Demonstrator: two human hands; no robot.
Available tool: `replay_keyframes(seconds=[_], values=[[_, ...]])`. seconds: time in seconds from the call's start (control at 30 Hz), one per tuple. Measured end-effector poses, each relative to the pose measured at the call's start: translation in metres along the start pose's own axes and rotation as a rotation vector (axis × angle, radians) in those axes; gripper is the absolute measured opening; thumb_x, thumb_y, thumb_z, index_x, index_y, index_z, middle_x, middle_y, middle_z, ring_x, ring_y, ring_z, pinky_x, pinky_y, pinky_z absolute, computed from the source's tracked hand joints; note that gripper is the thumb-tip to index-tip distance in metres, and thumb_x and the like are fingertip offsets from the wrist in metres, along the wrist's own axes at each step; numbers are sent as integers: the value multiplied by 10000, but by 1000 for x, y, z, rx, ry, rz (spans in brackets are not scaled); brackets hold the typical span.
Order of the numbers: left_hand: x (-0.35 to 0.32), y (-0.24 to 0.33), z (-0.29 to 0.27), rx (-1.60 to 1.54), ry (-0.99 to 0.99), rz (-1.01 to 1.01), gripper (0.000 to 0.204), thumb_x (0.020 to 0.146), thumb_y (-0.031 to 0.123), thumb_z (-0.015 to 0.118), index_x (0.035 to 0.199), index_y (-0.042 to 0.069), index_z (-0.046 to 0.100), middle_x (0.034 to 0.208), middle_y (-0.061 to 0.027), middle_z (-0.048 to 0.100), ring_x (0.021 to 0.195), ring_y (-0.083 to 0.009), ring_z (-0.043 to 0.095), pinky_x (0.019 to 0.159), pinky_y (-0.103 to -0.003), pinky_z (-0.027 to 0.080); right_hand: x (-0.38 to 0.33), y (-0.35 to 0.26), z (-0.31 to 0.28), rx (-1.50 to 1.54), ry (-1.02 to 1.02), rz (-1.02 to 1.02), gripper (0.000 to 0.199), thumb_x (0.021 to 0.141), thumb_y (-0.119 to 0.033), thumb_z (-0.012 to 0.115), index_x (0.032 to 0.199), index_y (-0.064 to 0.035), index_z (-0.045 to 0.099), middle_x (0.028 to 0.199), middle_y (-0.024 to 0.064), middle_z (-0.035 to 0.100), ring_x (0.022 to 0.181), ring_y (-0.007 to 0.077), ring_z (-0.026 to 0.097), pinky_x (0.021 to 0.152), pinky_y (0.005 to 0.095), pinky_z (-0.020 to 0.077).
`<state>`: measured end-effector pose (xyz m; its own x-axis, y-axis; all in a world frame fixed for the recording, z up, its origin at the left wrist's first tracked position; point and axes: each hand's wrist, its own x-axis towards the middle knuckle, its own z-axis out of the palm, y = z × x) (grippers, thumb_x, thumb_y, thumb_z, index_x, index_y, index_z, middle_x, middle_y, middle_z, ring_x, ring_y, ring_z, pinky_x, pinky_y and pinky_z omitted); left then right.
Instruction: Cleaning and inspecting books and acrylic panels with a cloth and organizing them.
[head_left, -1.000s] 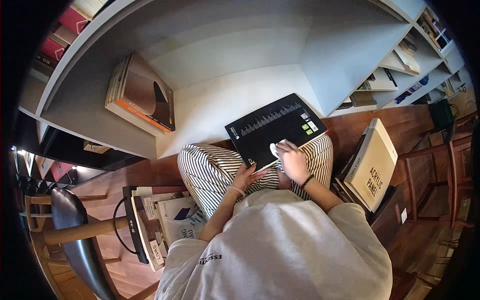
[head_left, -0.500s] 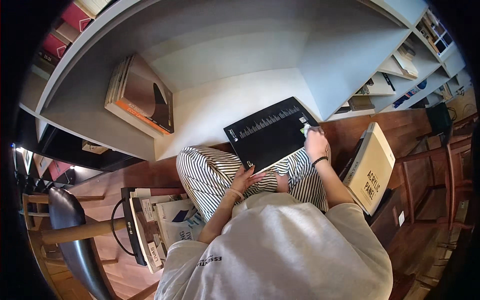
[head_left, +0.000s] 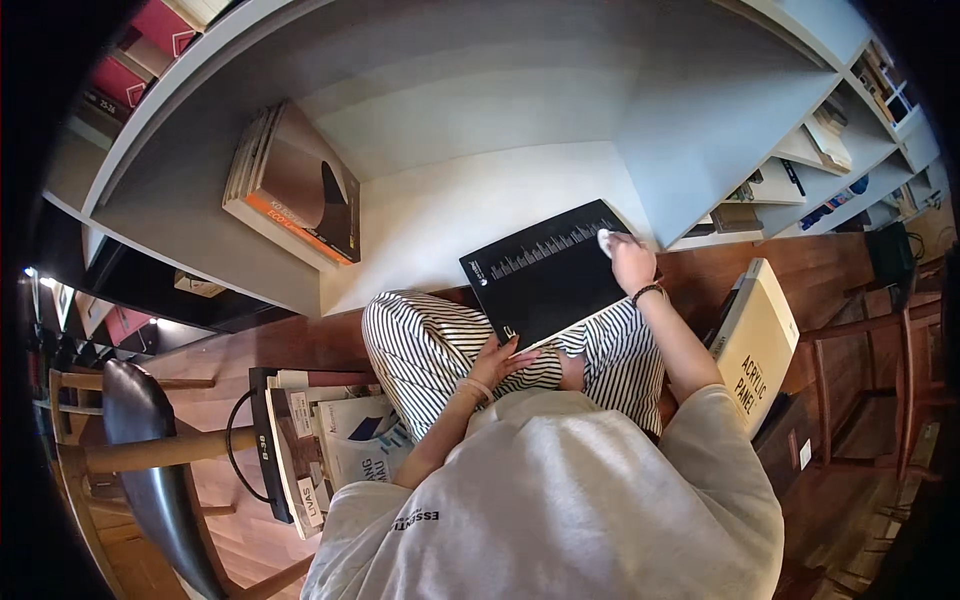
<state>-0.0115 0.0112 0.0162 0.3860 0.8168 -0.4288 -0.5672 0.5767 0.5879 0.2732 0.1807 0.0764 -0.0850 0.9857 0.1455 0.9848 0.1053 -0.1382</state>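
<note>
Grips corner of black book (head_left: 548, 287) in left hand (head_left: 496, 366); pinches white wad (head_left: 604, 241), perhaps cloth, against it beneath right hand (head_left: 632, 264), well apart from left.

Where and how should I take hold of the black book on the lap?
I'd probably take the black book by the middle of its near edge, from the near side, thumb on the cover, fingers beneath: it is broad and thin, and that pale edge lies uncovered. The left hand occupies the near-left corner; the right hand is at the right end.
</note>
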Motion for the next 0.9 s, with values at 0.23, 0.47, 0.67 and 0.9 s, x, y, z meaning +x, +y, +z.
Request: replay_keyframes(seconds=[0.23,0.47,0.67,0.9], values=[[-3,5,0,1,7,4,385,975,179,485,1326,96,350,1238,-181,542,1061,-358,611,864,-377,537,3,-46,-10,-139,43,147,178,826,-99,509,873,-111,680,921,109,680,885,275,656,718,394,533],[-5,5,2,-4,29,0,376,974,185,490,1313,90,357,1237,-180,544,1064,-349,612,858,-367,538,-22,-140,22,141,337,-548,208,796,-92,545,968,-78,662,925,96,680,865,254,650,808,376,493],[-9,7,7,25,65,-33,399,970,197,498,1325,89,353,1260,-189,539,1100,-343,595,877,-362,529,34,-79,33,123,75,-299,141,794,-76,546,894,-63,644,889,114,680,827,283,657,777,394,501],[0,1,1,-11,7,-39,399,965,157,506,1324,117,335,1237,-143,535,1082,-372,597,869,-382,529,68,-13,38,-103,177,81,127,795,-90,538,766,-120,658,807,97,678,786,243,668,711,371,517]])
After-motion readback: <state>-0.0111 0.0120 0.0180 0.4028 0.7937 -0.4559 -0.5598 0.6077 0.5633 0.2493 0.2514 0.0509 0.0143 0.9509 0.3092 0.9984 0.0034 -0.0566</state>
